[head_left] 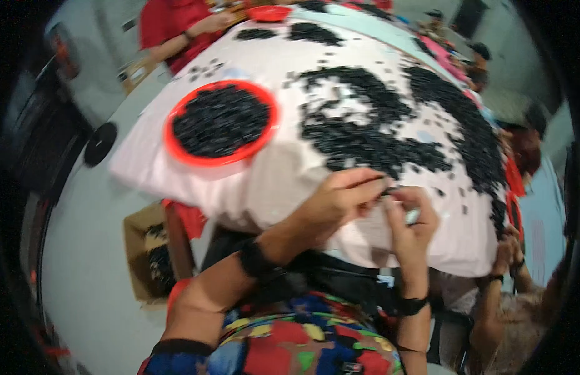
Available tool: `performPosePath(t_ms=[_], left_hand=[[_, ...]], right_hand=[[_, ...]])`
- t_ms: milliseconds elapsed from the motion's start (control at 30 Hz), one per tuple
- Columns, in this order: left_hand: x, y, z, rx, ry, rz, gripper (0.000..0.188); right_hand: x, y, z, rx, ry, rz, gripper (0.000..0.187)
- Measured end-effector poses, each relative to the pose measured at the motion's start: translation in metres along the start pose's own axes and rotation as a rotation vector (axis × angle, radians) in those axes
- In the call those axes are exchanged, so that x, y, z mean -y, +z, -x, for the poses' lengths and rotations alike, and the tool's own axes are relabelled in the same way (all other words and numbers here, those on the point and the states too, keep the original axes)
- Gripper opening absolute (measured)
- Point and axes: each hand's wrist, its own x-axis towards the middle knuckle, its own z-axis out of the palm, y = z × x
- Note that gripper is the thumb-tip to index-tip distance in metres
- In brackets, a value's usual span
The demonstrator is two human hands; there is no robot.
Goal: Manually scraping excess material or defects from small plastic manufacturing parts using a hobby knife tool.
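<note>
Over the near edge of the cloth-covered table, my left hand [343, 200] and my right hand [416, 219] come together, fingertips almost touching. The left fingers are pinched on a small black piece [385, 192], which shows only as a dark bit between the two hands. My right hand is closed too, its thumb and forefinger at the same spot. A small pale greenish object [412, 216] shows in the right fingers, too blurred to name. Just beyond my hands lies a spread heap of small black pieces [365, 144].
A red basin [170, 145] full of black pieces stands to the left. Another long heap [471, 137] runs along the right. A cardboard box [137, 250] with black pieces is on the floor at left. Co-workers sit around, one person's hands [507, 253] close on the right.
</note>
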Motion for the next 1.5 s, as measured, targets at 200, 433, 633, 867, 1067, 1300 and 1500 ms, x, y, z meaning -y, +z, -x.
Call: performPosePath(t_ms=[200,433,633,867,1067,1300,1500], left_hand=[[0.026,-0.018,-0.015,0.092,0.02,0.25,0.025],[-0.004,-0.033,0.019,0.104,0.052,0.159,0.029],[0.004,-0.023,0.008,0.193,-0.026,0.122,0.032],[0.007,-0.013,0.003,0.178,-0.074,0.13,0.034],[0.006,-0.015,0.001,0.194,-0.049,0.078,0.032],[0.007,-0.016,0.001,0.189,-0.059,0.057,0.031],[0.005,-0.013,0.002,0.163,-0.057,-0.03,0.029]], right_hand=[[-0.013,-0.017,0.008,-0.099,0.202,-0.015,0.012],[0.003,0.019,0.004,0.133,0.182,-0.043,0.017],[0.002,0.002,0.006,0.172,0.205,-0.077,0.026],[0.0,-0.002,0.002,0.214,0.238,-0.076,0.03],[-0.001,-0.002,0.002,0.229,0.218,0.043,0.035],[0.001,-0.002,0.001,0.223,0.178,0.05,0.037],[-0.001,-0.002,0.002,0.211,0.139,0.07,0.036]])
